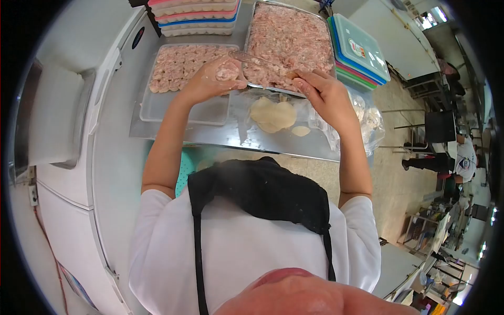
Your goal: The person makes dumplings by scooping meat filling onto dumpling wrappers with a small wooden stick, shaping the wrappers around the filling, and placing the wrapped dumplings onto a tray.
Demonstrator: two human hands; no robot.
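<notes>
I've L hand [210, 83] cupping meat portion [228, 72] left of meat tray [265, 88], R hand [326, 98] gripping spatula [262, 61] above it; prob. portioning step, next needs light pressing.

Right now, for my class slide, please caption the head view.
Left hand cups pink minced filling; right hand holds a long, flat tool over a rectangular metal tray of pink mince.

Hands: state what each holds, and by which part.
The left hand cups a meat portion from beneath; the right hand grips a spatula by its handle.
</notes>
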